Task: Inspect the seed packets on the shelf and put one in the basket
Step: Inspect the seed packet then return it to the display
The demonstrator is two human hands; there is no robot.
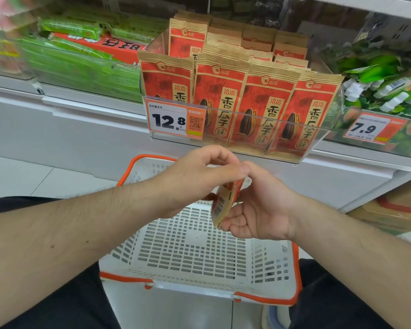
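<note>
White floor tiles (pixel 19 179) fill the left and bottom of the frame, and on them in the lower centre sits a white slotted basket (pixel 195 248) with orange trim, between the person's dark-clothed legs. Over the basket, at mid-frame, both hands meet on one seed packet (pixel 223 203), held edge-on with its barcode side showing. The left hand (pixel 195 181) has its fingers curled around the packet's upper part, and the right hand (pixel 263 210) pinches its lower edge between thumb and fingers. Beyond the hands, a white shelf (pixel 81 100) carries a clear bin (pixel 294 148) packed with upright red-and-tan seed packets (pixel 259 103); a price tag (pixel 169 119) reading 12.8 hangs on the bin's front left. Green packages (pixel 81 67) lie blurred in the upper left, and more green goods (pixel 384 74) behind a 7.9 tag (pixel 368 129) sit at the right.
</note>
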